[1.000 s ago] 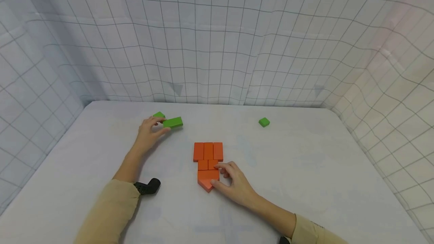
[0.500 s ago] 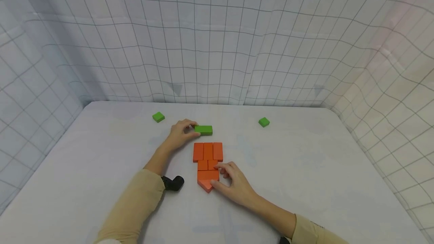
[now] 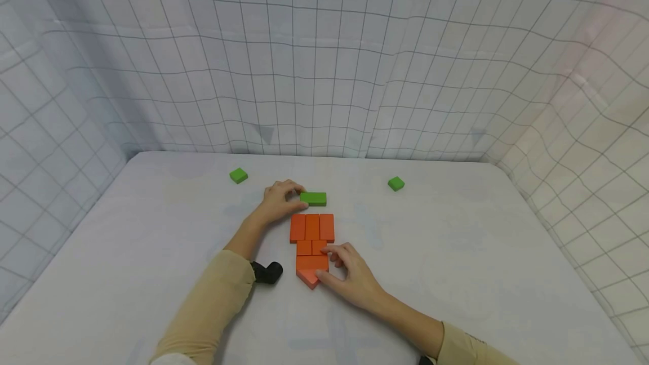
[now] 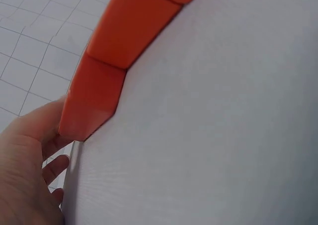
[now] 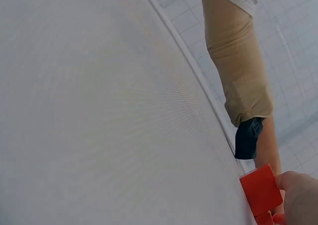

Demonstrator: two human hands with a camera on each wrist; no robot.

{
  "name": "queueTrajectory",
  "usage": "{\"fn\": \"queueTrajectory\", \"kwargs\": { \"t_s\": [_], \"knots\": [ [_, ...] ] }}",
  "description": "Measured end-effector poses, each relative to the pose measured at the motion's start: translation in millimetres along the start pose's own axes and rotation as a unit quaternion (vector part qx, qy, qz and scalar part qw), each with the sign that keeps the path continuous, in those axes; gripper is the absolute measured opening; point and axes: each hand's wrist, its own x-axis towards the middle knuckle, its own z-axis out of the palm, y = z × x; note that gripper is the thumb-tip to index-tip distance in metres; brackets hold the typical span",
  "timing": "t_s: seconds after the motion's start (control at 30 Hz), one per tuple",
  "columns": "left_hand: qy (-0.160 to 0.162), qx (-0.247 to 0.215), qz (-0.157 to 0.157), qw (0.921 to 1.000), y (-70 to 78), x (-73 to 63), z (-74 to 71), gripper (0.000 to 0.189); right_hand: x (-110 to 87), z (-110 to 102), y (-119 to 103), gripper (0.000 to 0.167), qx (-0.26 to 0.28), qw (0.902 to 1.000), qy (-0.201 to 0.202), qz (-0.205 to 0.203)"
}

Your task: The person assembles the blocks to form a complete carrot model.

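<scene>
In the head view my left hand pinches the left end of a green rectangular block between thumb and fingers, just beyond a row of three orange-red rectangular blocks. Nearer to me, two small orange square blocks, a wide orange block and a red triangular block continue the flat figure. My right hand rests at its right side, index finger at the right square, thumb by the triangle. The left wrist view shows orange-red blocks but no green one.
A small green block lies at the back left of the white table, and another green block at the back right. A white grid-patterned curtain encloses the back and sides.
My left hand has carried the green block from the back left to just beyond the orange-red row, turning it parallel to that row. My right hand has stayed in place.
</scene>
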Motion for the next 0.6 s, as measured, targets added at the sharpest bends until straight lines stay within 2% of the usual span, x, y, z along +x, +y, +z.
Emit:
{"fn": "queueTrajectory", "kwargs": {
  "t_s": [0.33, 0.6],
  "knots": [
    [0.005, -0.025, -0.005, 0.9997, 2.8, -1.1, -1.9, 0.023, 0.3, 1.1, 0.5, 0.039, 0.001, 1.0, 0.007, -0.006],
    [-0.002, -0.064, 0.019, 0.9978, -1.9, -3.1, -3.7, 0.018, 0.3, 0.7, 0.3, 0.039, 0.001, 1.0, 0.002, 0.0]
  ]
}}
